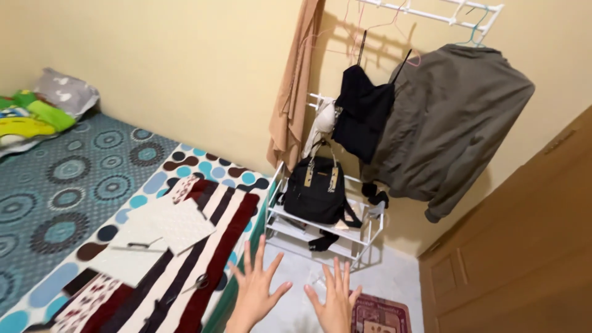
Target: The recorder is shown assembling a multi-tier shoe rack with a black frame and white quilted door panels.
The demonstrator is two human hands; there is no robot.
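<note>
Both hands, left hand (254, 295) and right hand (336, 299), hover spread and empty over the floor beside the bed's edge, nearest the scissors (196, 285) on the striped cloth (213, 228), whose blades could nick a careless reach.

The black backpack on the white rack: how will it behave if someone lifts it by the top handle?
The backpack looks full, so probably rather heavy. Its fabric body may sag, and the loose straps would dangle. It could catch on the rack.
</note>
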